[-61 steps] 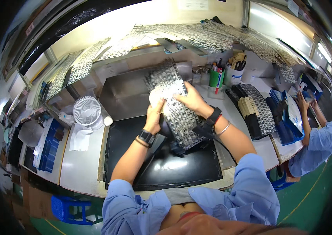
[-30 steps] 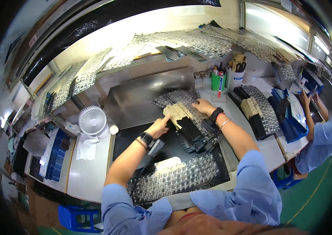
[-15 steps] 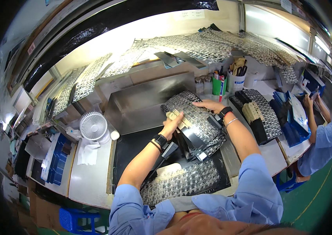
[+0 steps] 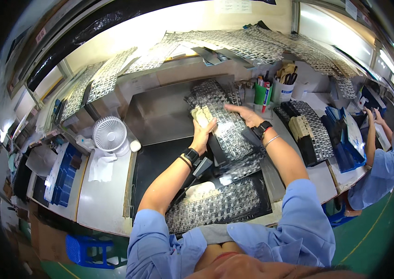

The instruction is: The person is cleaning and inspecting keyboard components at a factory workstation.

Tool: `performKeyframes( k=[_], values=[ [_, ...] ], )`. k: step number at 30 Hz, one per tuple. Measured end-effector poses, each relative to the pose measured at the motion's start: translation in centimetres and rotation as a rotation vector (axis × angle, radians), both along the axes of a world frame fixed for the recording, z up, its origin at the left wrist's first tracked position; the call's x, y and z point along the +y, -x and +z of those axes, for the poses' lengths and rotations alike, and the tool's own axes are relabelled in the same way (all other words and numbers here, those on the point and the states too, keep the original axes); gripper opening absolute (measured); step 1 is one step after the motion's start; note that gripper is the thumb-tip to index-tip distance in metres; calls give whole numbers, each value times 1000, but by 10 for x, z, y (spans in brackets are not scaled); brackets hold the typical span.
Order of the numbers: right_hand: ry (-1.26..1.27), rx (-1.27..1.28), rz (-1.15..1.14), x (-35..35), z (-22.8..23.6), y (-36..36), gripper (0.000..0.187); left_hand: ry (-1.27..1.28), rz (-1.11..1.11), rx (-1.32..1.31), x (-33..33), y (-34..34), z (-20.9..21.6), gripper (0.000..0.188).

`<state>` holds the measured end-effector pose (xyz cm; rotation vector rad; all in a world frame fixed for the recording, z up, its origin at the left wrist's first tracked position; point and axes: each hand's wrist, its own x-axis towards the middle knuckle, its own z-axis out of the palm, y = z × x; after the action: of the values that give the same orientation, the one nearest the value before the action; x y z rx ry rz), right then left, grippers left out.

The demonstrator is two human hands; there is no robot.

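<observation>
Between my hands is a stack of patterned sheets (image 4: 228, 132), black with a pale grid pattern, its far end slightly blurred. My left hand (image 4: 201, 134) grips its left side, fingers over the cream-coloured tabs there. On the right side, my right hand (image 4: 249, 118) holds the edge with the thumb stretched over the top and the other fingers hidden. Below the stack, a similar patterned sheet (image 4: 215, 209) lies on a black mat (image 4: 155, 162). A dark bar-shaped piece (image 4: 202, 167) sits beside my left wrist; its kind is unclear.
A metal panel (image 4: 160, 116) stands behind the mat. To the left are a white fan (image 4: 110, 133) and a white cloth (image 4: 102, 165). A green pen cup (image 4: 262, 93), another sheet stack (image 4: 315, 135) and blue folders (image 4: 344, 137) line the right. A co-worker's hands (image 4: 374, 116) are farther right.
The stack has swung upright, its far end rising toward the metal panel. Dark plates that showed at its lower left are now mostly covered. Both hands keep hold of it.
</observation>
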<state>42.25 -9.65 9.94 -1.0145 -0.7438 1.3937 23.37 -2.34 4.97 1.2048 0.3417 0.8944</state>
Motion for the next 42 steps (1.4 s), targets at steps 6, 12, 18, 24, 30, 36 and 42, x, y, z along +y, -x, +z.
performKeyframes(
  k=[6, 12, 18, 24, 30, 36, 42],
  values=[
    [13, 59, -92, -8, -12, 5, 27, -110, 224, 299, 27, 36, -8, 100],
    [-318, 30, -244, -20, 12, 54, 28, -107, -118, 152, 4, 52, 44, 60],
    [-392, -50, -342, -3, 10, 79, 87, -455, 96, 150, 4, 111, 98, 79],
    [-1225, -1521, -642, -27, 73, 120, 94, -1020, 329, 1046, -3, 202, 164, 66],
    [-818, -1977, 174, 46, 42, 177, 119, -1222, 206, 1230, -5, 224, 105, 74],
    [-523, -1718, 437, 48, 9, 180, 45, -1167, 267, 1226, -6, 293, 89, 109],
    [-829, -1618, 244, 22, 31, 184, 31, -612, 539, 675, -19, 418, 29, 150]
  ],
)
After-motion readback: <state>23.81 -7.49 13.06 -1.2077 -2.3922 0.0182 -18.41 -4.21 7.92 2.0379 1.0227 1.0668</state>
